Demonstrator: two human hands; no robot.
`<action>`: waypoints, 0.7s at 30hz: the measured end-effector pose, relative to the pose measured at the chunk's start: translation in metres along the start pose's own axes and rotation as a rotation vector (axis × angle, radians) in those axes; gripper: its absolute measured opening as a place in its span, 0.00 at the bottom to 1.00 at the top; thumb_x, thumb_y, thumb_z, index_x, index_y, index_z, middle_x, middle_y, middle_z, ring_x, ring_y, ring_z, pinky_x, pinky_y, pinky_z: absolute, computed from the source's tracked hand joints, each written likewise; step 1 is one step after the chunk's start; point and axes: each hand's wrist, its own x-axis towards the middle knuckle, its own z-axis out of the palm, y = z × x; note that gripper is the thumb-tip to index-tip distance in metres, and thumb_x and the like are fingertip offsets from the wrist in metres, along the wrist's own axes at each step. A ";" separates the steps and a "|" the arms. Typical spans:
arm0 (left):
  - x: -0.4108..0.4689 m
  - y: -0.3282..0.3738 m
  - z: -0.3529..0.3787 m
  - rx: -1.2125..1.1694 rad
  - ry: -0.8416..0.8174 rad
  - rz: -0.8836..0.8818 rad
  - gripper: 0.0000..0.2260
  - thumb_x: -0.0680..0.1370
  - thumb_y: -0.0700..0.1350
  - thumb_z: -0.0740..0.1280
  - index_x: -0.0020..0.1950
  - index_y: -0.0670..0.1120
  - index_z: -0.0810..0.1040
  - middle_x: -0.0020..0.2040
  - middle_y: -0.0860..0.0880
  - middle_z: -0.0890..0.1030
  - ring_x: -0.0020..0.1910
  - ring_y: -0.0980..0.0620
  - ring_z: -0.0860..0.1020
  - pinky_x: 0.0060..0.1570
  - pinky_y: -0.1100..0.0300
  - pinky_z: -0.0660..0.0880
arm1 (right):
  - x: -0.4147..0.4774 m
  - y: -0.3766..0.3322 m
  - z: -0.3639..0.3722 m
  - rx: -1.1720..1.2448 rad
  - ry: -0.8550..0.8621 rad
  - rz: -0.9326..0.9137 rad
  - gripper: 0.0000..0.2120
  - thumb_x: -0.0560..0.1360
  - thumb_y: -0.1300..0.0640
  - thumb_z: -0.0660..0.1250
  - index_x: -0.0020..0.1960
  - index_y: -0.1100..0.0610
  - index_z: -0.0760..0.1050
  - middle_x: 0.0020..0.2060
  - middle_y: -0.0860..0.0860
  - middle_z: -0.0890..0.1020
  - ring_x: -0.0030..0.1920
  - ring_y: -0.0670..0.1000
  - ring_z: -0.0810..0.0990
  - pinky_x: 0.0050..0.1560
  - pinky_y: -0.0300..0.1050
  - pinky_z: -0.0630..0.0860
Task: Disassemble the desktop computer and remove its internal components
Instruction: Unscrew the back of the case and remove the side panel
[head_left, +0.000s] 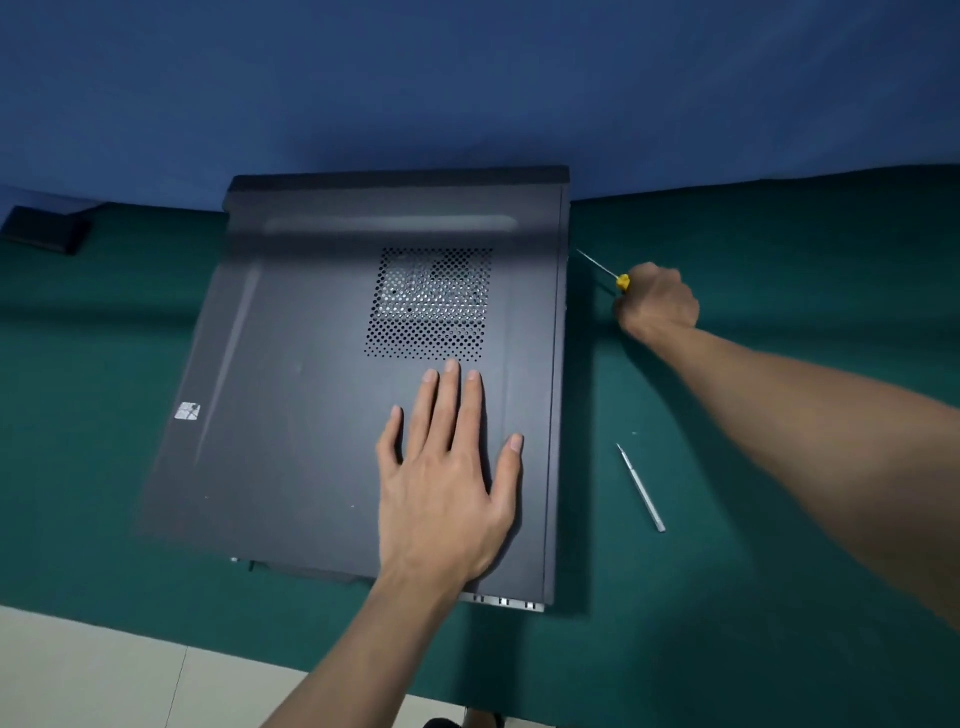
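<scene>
Fingers of the left hand (447, 467) lay straight and spread, palm flat on the one computer case (311, 364), which rested on its side on the green mat (779, 234). At the hand's 12 o'clock sat one vent grille (431, 304); at 9 o'clock, one sticker (187, 411). At 2 o'clock, just off the case's edge, the right hand (657, 301) clenched one yellow-handled screwdriver (622, 282). At 3 o'clock lay one slim metal tool (641, 488).

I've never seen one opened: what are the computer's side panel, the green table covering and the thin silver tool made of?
Side panel: probably painted sheet metal, matt dark grey, with punched vent holes. Table covering: looks like green cloth or felt, dull, with no gloss. Thin tool: likely bare metal, given its silvery sheen.
</scene>
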 end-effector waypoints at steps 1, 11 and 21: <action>0.000 0.000 0.000 -0.002 0.000 0.000 0.30 0.81 0.61 0.47 0.80 0.48 0.54 0.79 0.51 0.53 0.78 0.56 0.47 0.76 0.49 0.48 | 0.000 0.001 -0.001 0.011 -0.003 0.010 0.11 0.73 0.59 0.64 0.54 0.61 0.77 0.50 0.60 0.79 0.50 0.63 0.80 0.44 0.50 0.73; 0.002 0.000 0.000 -0.031 0.015 0.007 0.31 0.80 0.63 0.43 0.80 0.49 0.51 0.80 0.52 0.51 0.78 0.55 0.46 0.75 0.48 0.46 | -0.087 0.048 -0.042 0.708 0.026 0.145 0.14 0.72 0.49 0.70 0.52 0.55 0.73 0.48 0.54 0.79 0.51 0.57 0.76 0.47 0.43 0.69; -0.028 -0.018 -0.013 -0.405 0.124 0.077 0.16 0.81 0.45 0.62 0.68 0.44 0.75 0.72 0.50 0.71 0.73 0.53 0.64 0.69 0.59 0.56 | -0.275 0.064 -0.044 1.016 -0.055 0.078 0.13 0.75 0.45 0.66 0.37 0.52 0.73 0.31 0.49 0.78 0.31 0.53 0.71 0.38 0.52 0.71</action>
